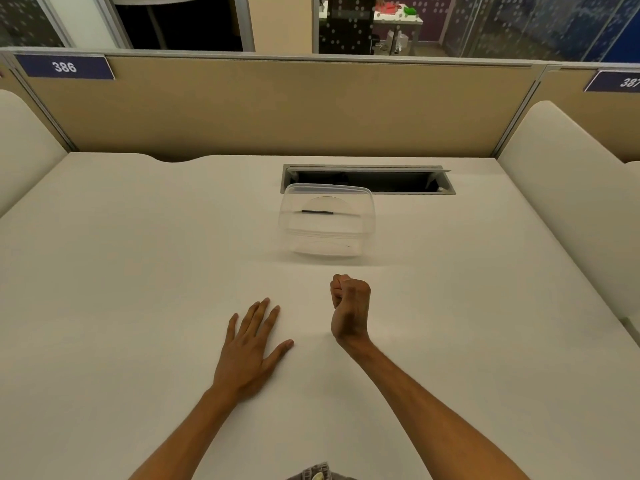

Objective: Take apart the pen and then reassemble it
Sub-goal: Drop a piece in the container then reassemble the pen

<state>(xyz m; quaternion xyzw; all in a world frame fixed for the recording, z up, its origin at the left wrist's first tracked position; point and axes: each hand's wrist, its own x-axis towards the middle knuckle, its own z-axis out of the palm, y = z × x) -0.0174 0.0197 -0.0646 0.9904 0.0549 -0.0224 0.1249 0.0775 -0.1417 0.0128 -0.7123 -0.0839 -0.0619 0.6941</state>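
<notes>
Fingers (263,317) of the left hand (247,348) lie straight and slightly spread, palm down, flat on the white surface (138,271), holding nothing. Those of the right hand (349,306) are curled tight into a fist that stands on its little-finger edge; whether anything is inside the fist cannot be told. Both bare forearms reach in from six o'clock, and the two hands sit near each other, apart, the right at about three o'clock from the left.

Largest in view, the surface fills most of the scene. A tan partition (294,109) runs along its far edge at twelve o'clock, with blue number plates reading 386 (64,66) at its upper left and 387 (620,81), partly cut off, at its upper right. Cream padded side panels (568,188) rise at nine and three o'clock.

An open grey cable tray (398,180) is sunk into the surface at twelve o'clock. Just in front of it, overlapping its near left corner, stands a clear plastic container (327,233) with its lid on, at twelve o'clock from the right fist and well apart from it.

Smallest, a thin dark stick, likely the pen (317,212), lies level inside that container, seen through its top. Neither hand touches it.
</notes>
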